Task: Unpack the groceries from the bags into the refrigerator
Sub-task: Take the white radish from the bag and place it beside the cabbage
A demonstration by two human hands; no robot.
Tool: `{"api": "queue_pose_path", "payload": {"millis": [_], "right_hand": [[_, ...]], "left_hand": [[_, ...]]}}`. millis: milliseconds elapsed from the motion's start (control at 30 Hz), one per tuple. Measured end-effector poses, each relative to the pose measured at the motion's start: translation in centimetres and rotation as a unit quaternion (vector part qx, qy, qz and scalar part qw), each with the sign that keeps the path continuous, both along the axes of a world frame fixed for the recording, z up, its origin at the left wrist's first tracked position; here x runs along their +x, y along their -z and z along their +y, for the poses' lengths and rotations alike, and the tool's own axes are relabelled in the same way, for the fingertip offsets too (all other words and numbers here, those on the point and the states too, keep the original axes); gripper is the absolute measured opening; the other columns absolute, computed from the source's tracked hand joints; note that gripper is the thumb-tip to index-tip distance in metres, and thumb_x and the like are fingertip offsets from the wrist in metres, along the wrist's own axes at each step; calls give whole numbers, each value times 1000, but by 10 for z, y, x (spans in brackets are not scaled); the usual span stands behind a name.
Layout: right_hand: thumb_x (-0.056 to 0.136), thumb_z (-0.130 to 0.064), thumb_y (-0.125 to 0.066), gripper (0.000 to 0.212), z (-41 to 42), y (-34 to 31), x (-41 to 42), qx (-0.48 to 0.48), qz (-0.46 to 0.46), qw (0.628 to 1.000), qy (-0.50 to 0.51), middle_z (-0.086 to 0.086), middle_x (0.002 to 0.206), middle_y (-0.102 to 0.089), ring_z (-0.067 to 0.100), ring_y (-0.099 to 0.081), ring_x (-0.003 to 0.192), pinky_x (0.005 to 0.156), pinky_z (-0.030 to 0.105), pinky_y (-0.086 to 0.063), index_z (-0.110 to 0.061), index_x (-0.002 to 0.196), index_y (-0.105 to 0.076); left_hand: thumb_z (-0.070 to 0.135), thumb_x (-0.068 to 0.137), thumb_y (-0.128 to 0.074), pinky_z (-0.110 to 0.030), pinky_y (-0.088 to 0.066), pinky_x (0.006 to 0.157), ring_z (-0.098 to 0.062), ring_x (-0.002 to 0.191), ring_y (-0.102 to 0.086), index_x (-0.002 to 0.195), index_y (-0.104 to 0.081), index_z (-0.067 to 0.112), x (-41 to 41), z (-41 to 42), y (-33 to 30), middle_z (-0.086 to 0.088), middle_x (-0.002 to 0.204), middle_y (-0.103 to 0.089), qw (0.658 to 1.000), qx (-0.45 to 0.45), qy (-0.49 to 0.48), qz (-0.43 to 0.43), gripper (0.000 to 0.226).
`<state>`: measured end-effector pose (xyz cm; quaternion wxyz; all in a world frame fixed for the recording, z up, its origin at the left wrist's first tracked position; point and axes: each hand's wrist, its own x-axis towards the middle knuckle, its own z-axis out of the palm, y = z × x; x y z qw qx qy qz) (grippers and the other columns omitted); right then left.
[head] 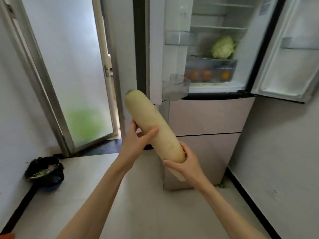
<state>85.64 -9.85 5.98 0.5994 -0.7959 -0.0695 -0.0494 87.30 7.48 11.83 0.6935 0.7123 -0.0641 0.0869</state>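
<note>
gripping long white radish (pixel 155 125) two-handed, left hand (pixel 136 140) mid-body, right hand (pixel 184 164) cupping base, likely for weight; aimed at open refrigerator (pixel 214 49).

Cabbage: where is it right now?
Head view, upper right: the cabbage sits on the open refrigerator's lowest shelf, directly above the clear drawer holding oranges.

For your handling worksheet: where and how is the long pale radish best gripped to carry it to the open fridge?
Probably as shown: the long pale radish is thick, smooth and tilted, so the left hand wraps its middle from the left, while the right hand cups the lower end from beneath.
</note>
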Motion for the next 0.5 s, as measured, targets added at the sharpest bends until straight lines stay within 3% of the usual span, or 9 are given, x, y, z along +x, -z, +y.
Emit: {"api": "queue_pose_path", "payload": {"millis": [167,367,500], "right_hand": [[66,-26,-83,66,-67,-4,49,33,-11,995,90,-12,112,-58,4,-57,99,75,20,-50,-31,122,-47],[68,-27,-81,67,-130,-17,125,73,-22,984,161,-7,115,-60,12,-60,101,81,32,-54,-28,126,-47],[69,-25,-80,65,-163,-35,179,94,-43,976,193,-5,113,-64,13,-62,99,78,31,-55,-26,127,-50]], "left_hand": [[32,78,-68,-13,-53,67,-1,101,-58,141,-25,30,72,-82,-5,11,122,-54,994,14,93,-52,77],[29,81,-68,-6,-48,69,6,97,-55,141,-30,28,159,-163,-18,13,118,-54,985,-1,150,-88,70],[28,81,-68,-18,-50,81,1,104,-52,144,-23,28,220,-204,-39,6,127,-50,979,-14,186,-82,78]]}}
